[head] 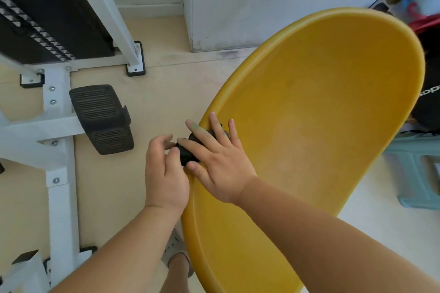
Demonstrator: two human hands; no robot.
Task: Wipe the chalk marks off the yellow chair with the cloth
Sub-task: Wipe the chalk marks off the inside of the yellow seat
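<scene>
While left hand (164,173) pinches the cloth (185,156), flat right hand (220,158) presses it.

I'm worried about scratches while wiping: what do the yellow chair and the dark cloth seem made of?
The yellow chair looks like moulded plastic, smooth with a dull sheen: one seamless shell with a rounded rim. The cloth looks like soft black fabric, matte and bunched under the right hand; its weave is too small to tell.

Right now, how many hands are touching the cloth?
2. The left hand pinches the end of the dark cloth just off the left rim of the yellow chair. The right hand presses on the cloth at that rim, fingers straight.
</scene>
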